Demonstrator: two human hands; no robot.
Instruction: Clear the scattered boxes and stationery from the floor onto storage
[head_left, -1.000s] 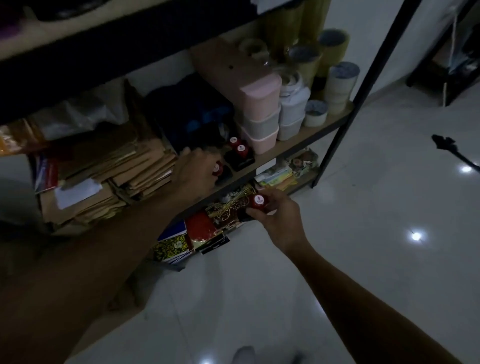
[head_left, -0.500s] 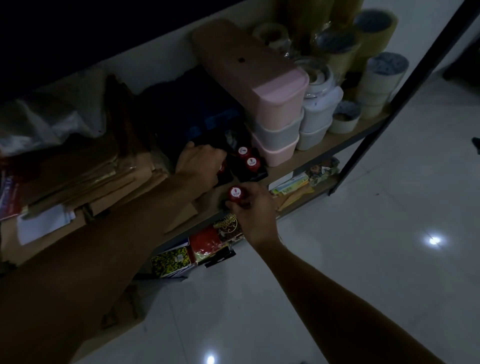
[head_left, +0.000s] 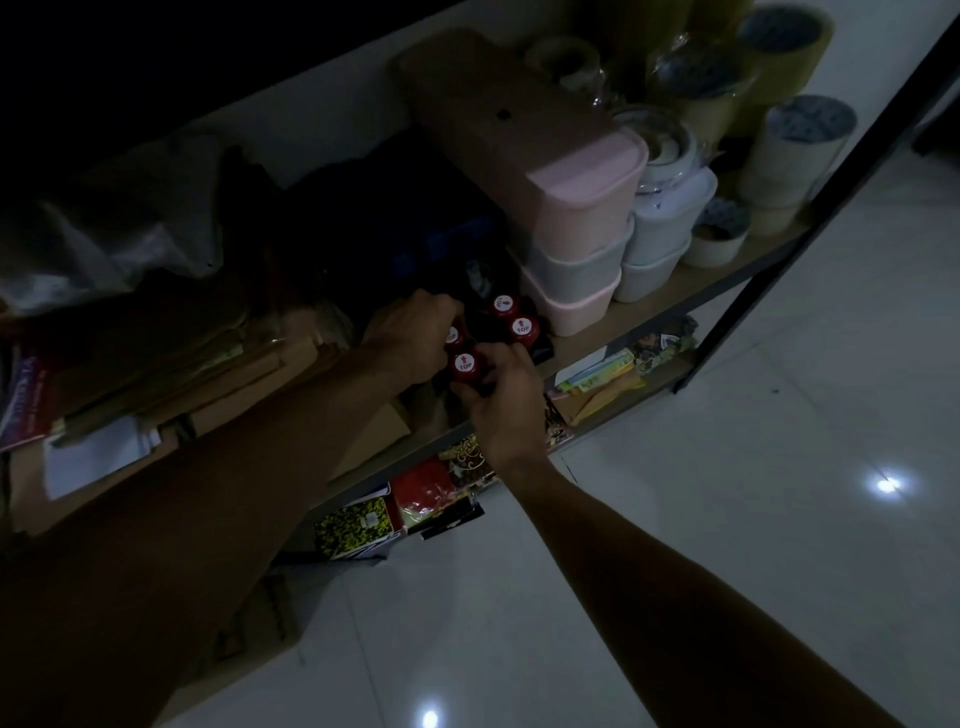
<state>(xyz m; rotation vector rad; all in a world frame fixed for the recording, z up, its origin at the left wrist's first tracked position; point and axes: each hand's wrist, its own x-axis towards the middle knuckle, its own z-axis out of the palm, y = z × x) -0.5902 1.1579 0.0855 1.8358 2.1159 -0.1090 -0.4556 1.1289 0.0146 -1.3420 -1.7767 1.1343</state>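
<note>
A red stamp (head_left: 466, 367) with a white "TOP" label sits at the front edge of the wooden shelf (head_left: 670, 288), pinched by the curled fingers of the right hand (head_left: 506, 402), which reaches in from below the shelf edge. Just beside it to the left, a second red stamp (head_left: 453, 336) is partly covered by the left hand (head_left: 415, 335), whose fingers curl round it; the two hands are close together, nearly touching. Two more red stamps (head_left: 514, 317) with the same labels stand just behind, near the front of the shelf, beside a stack of pink and grey lidded boxes (head_left: 576, 228). Rolls of tape (head_left: 795, 150) crowd the right end of the shelf, next to white containers (head_left: 665, 223). Brown envelopes and card (head_left: 218, 374) are piled toward the left end. On the lower shelf, coloured packets (head_left: 426, 493) stick out past its front edge. A black upright post (head_left: 810, 197) marks the shelf's right corner, above a glossy white tiled floor (head_left: 727, 493).
</note>
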